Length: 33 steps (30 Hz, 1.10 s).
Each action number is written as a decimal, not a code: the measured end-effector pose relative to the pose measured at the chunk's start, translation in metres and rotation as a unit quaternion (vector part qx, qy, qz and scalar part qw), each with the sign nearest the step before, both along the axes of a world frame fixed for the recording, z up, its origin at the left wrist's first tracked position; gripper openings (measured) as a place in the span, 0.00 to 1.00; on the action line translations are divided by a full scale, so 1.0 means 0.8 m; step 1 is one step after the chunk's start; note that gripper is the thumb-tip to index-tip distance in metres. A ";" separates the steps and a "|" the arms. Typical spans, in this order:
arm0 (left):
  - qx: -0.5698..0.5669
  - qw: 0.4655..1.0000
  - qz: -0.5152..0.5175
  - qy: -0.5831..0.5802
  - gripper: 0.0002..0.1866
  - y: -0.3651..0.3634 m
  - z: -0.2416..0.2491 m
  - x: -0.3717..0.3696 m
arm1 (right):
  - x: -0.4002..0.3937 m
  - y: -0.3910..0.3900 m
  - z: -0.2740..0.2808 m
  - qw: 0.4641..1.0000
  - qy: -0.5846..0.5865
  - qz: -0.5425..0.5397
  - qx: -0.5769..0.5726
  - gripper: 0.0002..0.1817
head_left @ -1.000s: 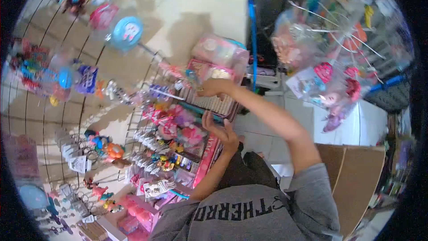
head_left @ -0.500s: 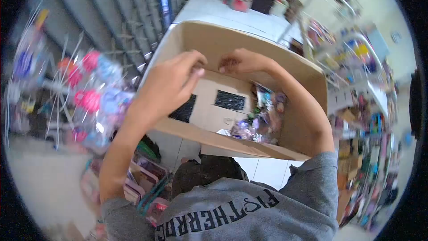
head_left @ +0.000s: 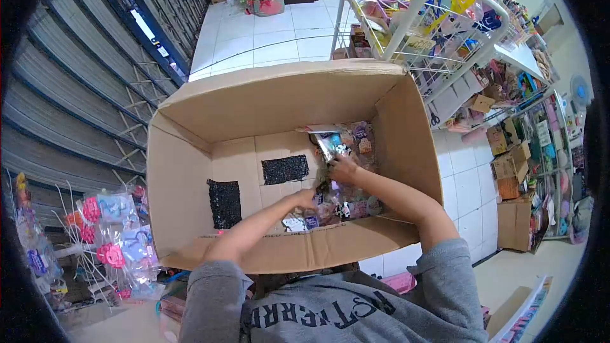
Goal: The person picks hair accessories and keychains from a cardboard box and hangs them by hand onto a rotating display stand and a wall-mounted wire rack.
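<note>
A large open cardboard box (head_left: 292, 82) stands in front of me. Small packaged items (head_left: 361, 206) in clear and coloured wrapping are heaped at its right end. My right hand (head_left: 343, 169) touches the heap beside a shiny silver packet (head_left: 323, 146); its fingers are partly hidden. To the lower left of it, my left hand (head_left: 305, 199) is at the heap's left edge, its fingertips too small and covered to read. Two black taped patches, one near the middle (head_left: 284, 169) and one at the left (head_left: 224, 205), mark the box's bottom.
Left of the box, a wire rack holds bagged pink and blue items (head_left: 113, 254), near a folding metal shutter (head_left: 63, 89). A white wire basket stand (head_left: 438, 44) rises at the back right. Shelves with goods (head_left: 546, 146) line the right side.
Both hands have gone from above the box down into the heap at its right end. The view has shifted, and the box now appears more squarely in front.
</note>
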<state>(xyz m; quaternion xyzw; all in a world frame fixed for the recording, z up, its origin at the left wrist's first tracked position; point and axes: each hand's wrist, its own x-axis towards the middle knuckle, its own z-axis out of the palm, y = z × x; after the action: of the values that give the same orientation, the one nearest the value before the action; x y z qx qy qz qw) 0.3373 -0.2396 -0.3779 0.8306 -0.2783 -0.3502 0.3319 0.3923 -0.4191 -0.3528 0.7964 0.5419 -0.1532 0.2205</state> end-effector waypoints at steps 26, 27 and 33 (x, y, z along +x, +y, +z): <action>-0.600 0.574 0.507 0.231 0.07 0.199 0.375 -0.100 | 0.038 0.160 0.398 0.589 0.652 -0.041 0.476 0.10; -0.648 0.502 0.527 0.223 0.07 0.203 0.378 -0.122 | 0.032 0.181 0.408 0.570 0.676 0.004 0.468 0.11; -0.814 0.297 0.491 0.088 0.11 0.228 0.394 -0.243 | -0.044 0.328 0.437 0.480 0.785 0.214 0.329 0.06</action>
<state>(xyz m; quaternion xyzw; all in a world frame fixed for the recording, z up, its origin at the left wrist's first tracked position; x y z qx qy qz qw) 0.1433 -0.0569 -0.0629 0.0825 0.0693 0.2126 0.9712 0.3572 -0.1565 -0.0031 0.2182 0.6539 -0.4729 -0.5488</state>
